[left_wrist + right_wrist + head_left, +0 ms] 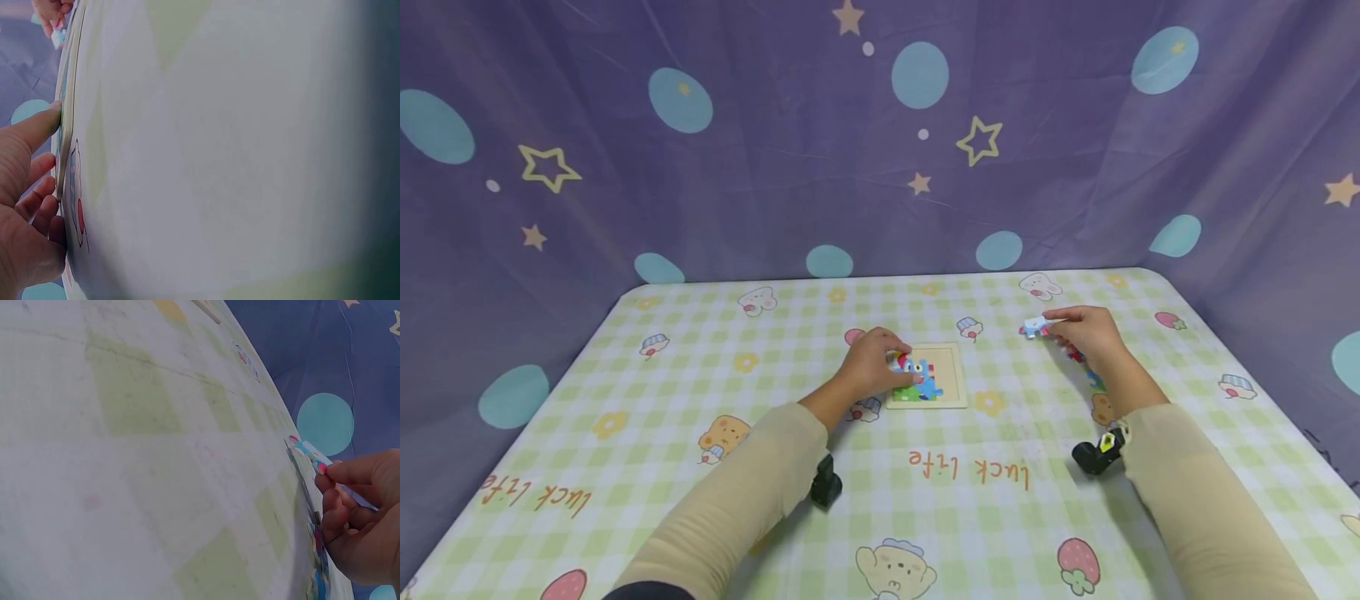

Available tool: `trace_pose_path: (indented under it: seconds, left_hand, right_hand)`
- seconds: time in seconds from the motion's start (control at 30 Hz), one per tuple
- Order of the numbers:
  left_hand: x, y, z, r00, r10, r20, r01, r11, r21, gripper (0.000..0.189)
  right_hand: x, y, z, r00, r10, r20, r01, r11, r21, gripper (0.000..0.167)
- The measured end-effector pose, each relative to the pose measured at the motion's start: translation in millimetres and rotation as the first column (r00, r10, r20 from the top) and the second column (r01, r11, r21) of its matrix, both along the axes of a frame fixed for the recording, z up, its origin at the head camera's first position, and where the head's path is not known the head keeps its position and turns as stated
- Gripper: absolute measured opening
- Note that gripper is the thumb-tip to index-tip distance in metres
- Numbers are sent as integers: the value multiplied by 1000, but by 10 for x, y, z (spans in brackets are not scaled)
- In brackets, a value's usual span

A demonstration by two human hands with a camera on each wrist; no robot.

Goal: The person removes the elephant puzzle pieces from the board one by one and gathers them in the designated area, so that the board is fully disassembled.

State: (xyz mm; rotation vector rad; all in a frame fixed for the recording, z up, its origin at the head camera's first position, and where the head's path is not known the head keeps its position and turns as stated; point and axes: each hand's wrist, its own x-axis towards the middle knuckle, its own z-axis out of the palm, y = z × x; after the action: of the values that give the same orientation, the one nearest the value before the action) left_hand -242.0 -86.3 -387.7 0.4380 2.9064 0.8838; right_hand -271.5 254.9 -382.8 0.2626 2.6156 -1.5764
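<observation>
My left hand holds the left part of a small wooden jigsaw board, thumb over its picture and the other fingers at its far left corner. Blue puzzle pieces with cartoon eyes and some green lie in the board's left and middle, partly covered by that hand. Off to the right, my right hand pinches a white and light-blue puzzle piece with pink bits between thumb and fingertips. In the right wrist view the pinched piece appears tilted, nearly edge-on.
Loose colourful puzzle pieces lie under and beside the right hand, partly hidden by it. A checked green and white tablecloth with printed cartoons covers the table. Behind the table hangs a purple curtain.
</observation>
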Motion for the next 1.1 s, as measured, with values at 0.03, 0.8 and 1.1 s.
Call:
trace_pose_path:
  seconds: [0.03, 0.8, 1.1]
  left_hand:
    - [-1, -1, -2, 1000, 0, 0, 0, 1000, 0, 50]
    - [-9, -6, -17, 1000, 2, -5, -2, 1000, 16, 51]
    - [-1, 2, -10, 1000, -4, -11, 4, 1000, 14, 50]
  right_hand:
    - [-7, 3, -8, 1000, -1, 1, 1, 1000, 10, 34]
    - [-9, 54, -3, 995, -16, -103, 28, 993, 115, 32]
    - [69, 46, 80, 992, -17, -125, 20, 999, 29, 35]
